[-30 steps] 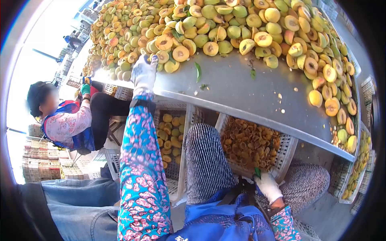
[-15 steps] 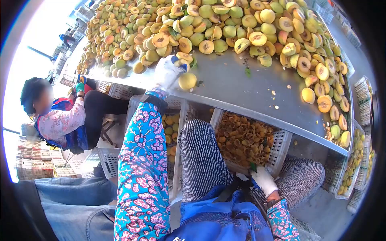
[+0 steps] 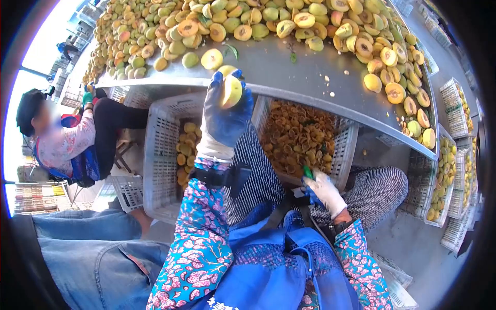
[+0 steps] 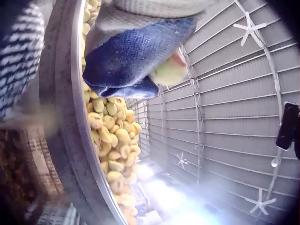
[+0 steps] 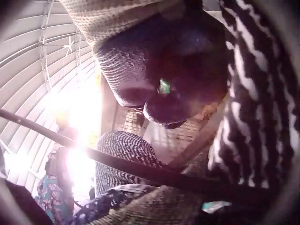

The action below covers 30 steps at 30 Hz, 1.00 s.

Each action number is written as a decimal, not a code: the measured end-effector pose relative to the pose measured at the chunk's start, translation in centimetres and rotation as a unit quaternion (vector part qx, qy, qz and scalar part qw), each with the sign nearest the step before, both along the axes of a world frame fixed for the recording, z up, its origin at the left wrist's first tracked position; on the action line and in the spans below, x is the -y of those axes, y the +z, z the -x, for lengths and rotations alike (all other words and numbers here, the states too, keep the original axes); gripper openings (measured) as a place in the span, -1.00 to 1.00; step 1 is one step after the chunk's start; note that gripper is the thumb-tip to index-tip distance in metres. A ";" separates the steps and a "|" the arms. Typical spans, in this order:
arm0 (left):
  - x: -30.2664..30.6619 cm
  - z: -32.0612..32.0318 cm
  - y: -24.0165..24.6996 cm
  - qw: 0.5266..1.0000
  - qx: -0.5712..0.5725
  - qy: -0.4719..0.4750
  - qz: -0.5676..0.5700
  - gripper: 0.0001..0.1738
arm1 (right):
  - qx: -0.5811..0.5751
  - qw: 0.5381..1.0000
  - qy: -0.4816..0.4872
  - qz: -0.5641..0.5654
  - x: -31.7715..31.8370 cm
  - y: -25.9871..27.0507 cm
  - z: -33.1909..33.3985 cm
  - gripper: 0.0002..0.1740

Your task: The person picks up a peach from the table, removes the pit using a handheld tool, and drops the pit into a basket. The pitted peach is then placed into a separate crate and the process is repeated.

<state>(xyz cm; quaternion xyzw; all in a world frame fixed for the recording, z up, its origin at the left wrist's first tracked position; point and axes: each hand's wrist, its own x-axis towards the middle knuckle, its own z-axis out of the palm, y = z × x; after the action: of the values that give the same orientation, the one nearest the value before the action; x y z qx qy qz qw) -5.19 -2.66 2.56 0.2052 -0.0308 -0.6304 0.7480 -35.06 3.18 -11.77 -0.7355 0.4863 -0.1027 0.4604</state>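
My left hand (image 3: 226, 116), in a white glove with a blue palm, is turned palm up above the table's near edge. Its fingers curl around a yellow-green fruit (image 3: 231, 93); another yellow piece (image 3: 226, 71) shows at the fingertips. The left wrist view has the gloved hand (image 4: 136, 54) with part of a fruit (image 4: 169, 70) beyond the fingers. Low at my lap, the gloved right hand (image 3: 326, 195) grips a small green object (image 3: 308, 172), mostly hidden by the fingers. A green bit (image 5: 164, 86) shows between the dark glove fingers (image 5: 136, 75) in the right wrist view.
Halved and whole fruits (image 3: 248, 15) are heaped across the metal table (image 3: 268, 62). Below its edge stand a crate (image 3: 157, 150) of yellow fruits and a crate (image 3: 347, 150) of brownish pieces. A seated person (image 3: 64, 139) is at left; more crates (image 3: 442, 191) stand right.
My left hand has come back from the fruit heap toward me, turned palm up, and now holds fruit. The right hand stays low with the green object; the head view has shifted.
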 end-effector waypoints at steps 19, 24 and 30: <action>-5.3 8.1 -4.8 0.983 0.148 -0.094 -0.054 -0.40 | 0.053 0.995 -0.003 0.082 -0.5 11.5 -5.8 -0.68; -5.3 8.6 -4.7 0.980 0.170 -0.088 -0.062 -0.40 | 0.031 0.997 -0.012 0.067 -0.7 11.3 -6.3 -0.71; -5.6 8.9 -4.7 0.969 0.221 -0.060 -0.098 -0.40 | 0.041 0.995 -0.013 0.085 -1.6 10.3 -7.3 -0.69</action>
<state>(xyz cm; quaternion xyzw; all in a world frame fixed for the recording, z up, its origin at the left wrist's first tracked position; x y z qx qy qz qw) -14.04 2.91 -2.14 0.4093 -0.1458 -0.6128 0.6601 -27.78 4.75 -1.51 -0.7607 0.4658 -0.1798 0.4148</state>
